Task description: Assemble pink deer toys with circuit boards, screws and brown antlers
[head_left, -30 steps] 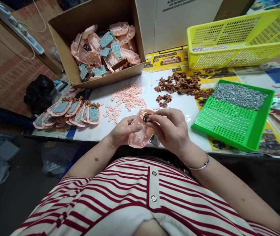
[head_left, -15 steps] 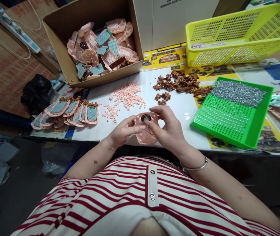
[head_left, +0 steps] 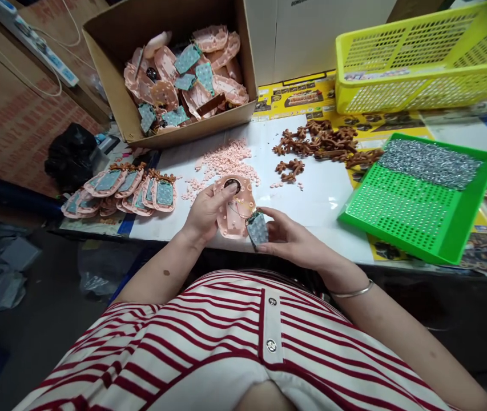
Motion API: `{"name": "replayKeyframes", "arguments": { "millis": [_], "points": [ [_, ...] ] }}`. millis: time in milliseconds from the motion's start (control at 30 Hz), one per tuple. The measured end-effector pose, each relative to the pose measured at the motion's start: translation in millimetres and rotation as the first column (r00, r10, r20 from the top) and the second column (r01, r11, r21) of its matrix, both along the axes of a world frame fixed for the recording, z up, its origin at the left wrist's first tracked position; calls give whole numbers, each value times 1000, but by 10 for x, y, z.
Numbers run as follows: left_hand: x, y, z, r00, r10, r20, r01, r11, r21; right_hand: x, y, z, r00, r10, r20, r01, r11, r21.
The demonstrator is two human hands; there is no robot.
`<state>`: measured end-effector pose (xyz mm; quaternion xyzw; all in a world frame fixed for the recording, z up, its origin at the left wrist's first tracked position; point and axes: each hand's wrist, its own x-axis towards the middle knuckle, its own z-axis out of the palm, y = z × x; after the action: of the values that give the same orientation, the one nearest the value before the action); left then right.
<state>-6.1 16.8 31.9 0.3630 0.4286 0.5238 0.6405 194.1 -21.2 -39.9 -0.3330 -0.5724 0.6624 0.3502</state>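
My left hand [head_left: 207, 212] grips a pink plastic shell [head_left: 235, 220] by its left side, the thumb lying on a round black speaker [head_left: 232, 185] at the shell's top. Thin wires run from inside the shell to a circuit board [head_left: 258, 229] with a grey-blue face. My right hand [head_left: 288, 237] pinches that board by its right edge, just off the shell's lower right. Small pink plastic pieces [head_left: 226, 160] lie heaped behind the shell. Brown branching plastic parts [head_left: 329, 140] are piled beyond my right hand.
A cardboard box [head_left: 196, 128] of wired pink shells stands at the back. Shells fitted with boards [head_left: 108, 181] are stacked on the left. A green tray [head_left: 410, 211] of small metal screws lies on the right, a yellow basket [head_left: 401, 91] behind it.
My right hand has moved off the speaker down to the right and now holds the circuit board. The shell has shifted slightly left, with my left thumb now on the speaker.
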Motion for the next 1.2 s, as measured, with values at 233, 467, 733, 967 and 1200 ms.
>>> {"name": "replayKeyframes", "arguments": {
  "millis": [233,467,733,967,1200],
  "points": [
    [-25,25,-193,998,-51,-25,49,995,-83,226,-73,328,976,-197,-93,196,980,-22],
    [69,-89,-328,945,-308,109,324,925,-197,224,3,680,989,-148,6,137,932,336],
    [39,-148,-439,873,-359,331,453,850,-271,50,188,614,888,-460,15,353,702,618],
    [52,-223,-377,851,-520,74,524,834,-172,-56,277,602,780,-626,11,513,650,561],
    [154,-277,-346,916,-402,-15,388,894,-223,-112,328,543,734,-674,85,532,648,546]
  ]
}}
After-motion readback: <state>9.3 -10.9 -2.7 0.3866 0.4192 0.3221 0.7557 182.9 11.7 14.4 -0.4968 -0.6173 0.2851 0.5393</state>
